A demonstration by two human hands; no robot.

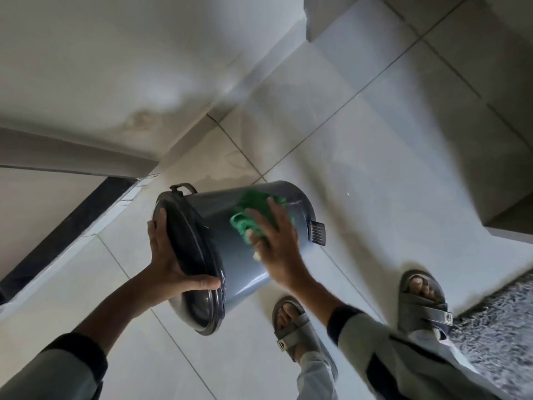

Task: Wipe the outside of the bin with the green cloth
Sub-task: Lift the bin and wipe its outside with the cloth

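A grey round pedal bin (230, 255) is tipped on its side above the tiled floor, its dark lid (187, 241) turned toward me and its foot pedal (316, 232) at the far end. My left hand (170, 261) grips the lid's rim and holds the bin up. My right hand (277, 243) lies flat on the bin's side wall, pressing the green cloth (253, 215) against it. Part of the cloth bunches out beyond my fingers.
Pale floor tiles (389, 168) spread around. A white wall (115, 67) and a dark strip (72, 223) lie to the left. My two feet in grey sandals (291, 324) stand at the lower right, next to a shaggy grey rug (501, 327). A step edge (504, 220) sits at the right.
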